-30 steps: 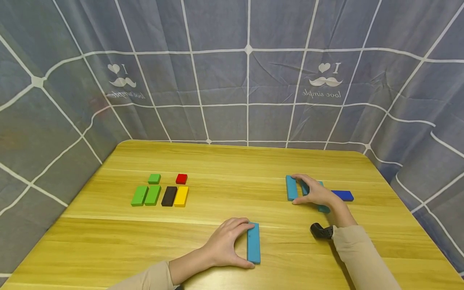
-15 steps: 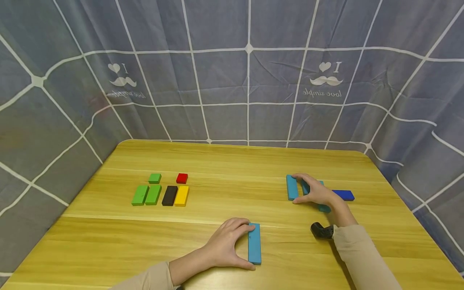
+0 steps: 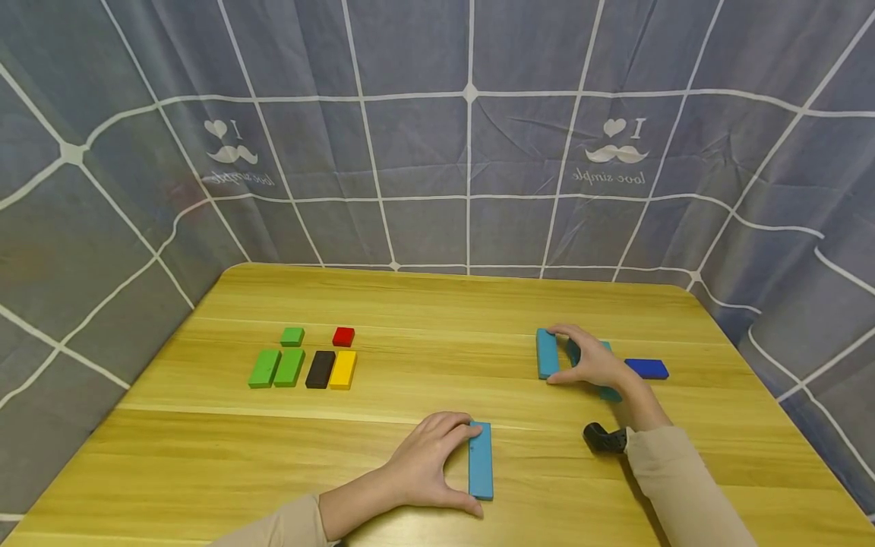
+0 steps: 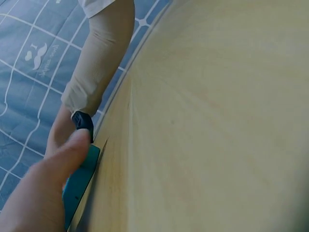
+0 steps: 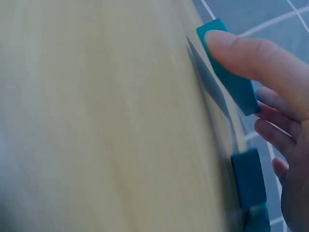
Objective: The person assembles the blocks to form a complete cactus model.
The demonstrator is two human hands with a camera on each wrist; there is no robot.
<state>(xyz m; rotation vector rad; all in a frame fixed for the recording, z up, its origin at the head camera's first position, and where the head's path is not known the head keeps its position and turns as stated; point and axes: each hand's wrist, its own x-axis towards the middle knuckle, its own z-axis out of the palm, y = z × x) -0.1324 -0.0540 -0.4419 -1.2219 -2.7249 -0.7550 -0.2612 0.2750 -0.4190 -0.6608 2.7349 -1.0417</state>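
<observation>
Near the front of the table, a light-blue rectangular block (image 3: pixel 481 461) lies lengthwise beside my left hand (image 3: pixel 429 467). The fingertips touch its far end, and the thumb sits just off its near end. Farther back on the right, my right hand (image 3: pixel 591 361) pinches another light-blue block (image 3: pixel 547 354) by its two ends. In the right wrist view this block (image 5: pixel 231 72) is tilted, with a shadow and gap between it and the table. More blue-green blocks (image 5: pixel 249 176) lie under and behind the right hand, partly hidden by it in the head view.
A dark blue block (image 3: pixel 646 369) lies right of the right hand. At the left are green blocks (image 3: pixel 289 368), a black block (image 3: pixel 320 369), a yellow block (image 3: pixel 343 370) and a small red block (image 3: pixel 343 336). A grey curtain (image 3: pixel 424 152) hangs behind the wooden table (image 3: pixel 444 304).
My right hand has shifted slightly left with its light-blue block, which has come up off the table. The left thumb has moved a little away from the near block's end.
</observation>
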